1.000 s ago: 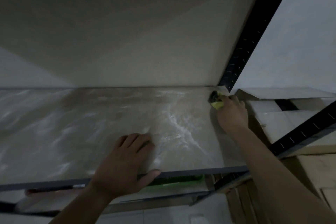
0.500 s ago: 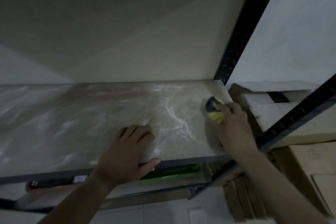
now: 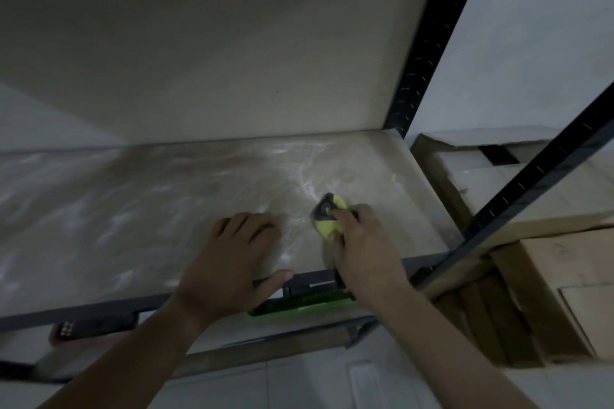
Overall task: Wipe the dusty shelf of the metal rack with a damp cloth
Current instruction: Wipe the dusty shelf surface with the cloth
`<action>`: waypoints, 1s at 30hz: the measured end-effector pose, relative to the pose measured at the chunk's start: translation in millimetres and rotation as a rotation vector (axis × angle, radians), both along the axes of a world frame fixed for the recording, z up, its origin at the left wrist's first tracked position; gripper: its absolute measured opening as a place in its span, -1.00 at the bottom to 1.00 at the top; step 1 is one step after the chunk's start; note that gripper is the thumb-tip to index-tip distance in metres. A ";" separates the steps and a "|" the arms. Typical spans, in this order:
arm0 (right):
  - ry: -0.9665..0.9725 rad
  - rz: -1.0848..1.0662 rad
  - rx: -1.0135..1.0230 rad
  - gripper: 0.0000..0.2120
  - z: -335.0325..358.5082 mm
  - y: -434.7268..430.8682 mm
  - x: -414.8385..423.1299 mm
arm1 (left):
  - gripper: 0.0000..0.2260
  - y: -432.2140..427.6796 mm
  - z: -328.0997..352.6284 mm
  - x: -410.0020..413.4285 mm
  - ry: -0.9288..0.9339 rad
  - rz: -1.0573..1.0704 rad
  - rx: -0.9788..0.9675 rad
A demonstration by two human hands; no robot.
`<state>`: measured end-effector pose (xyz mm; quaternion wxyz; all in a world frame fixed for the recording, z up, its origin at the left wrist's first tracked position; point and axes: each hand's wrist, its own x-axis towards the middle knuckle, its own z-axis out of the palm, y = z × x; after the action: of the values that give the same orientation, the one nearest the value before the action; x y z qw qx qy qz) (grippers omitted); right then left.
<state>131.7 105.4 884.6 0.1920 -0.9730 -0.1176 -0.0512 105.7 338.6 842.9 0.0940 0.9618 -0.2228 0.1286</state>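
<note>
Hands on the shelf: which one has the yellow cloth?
The right hand grips the yellow cloth; the left hand only rests flat on the shelf, holding nothing.

Two bare hands and forearms in dim light.

The left hand (image 3: 229,262) and the right hand (image 3: 362,249) are both uncovered, and the wrists are bare. The left forearm (image 3: 133,352) and the right forearm (image 3: 442,335) are slender and show bare skin right down to the frame's lower edge. Nails and finer marks are too dark to make out.
</note>
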 end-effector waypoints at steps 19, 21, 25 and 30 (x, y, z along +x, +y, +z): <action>-0.104 -0.354 -0.030 -0.42 -2.1 -69.7 90.6 | -0.49 2.9 -4.1 1.3 0.026 -0.001 -0.008; -0.087 -0.429 -0.066 -0.46 -10.8 -81.4 103.6 | -0.49 2.5 -3.4 1.5 0.030 -0.004 -0.007; -0.101 -0.296 -0.154 -0.56 -14.8 -48.0 90.8 | -0.50 2.9 -2.5 1.7 0.028 -0.008 -0.010; -0.042 0.182 0.116 -0.58 -4.4 -28.6 63.9 | -0.51 2.2 -1.2 2.0 0.020 -0.019 -0.027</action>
<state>195.5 76.8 880.2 0.2494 -0.9443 -0.2062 -0.0606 107.7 340.9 841.7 0.1102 0.9596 -0.2291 0.1209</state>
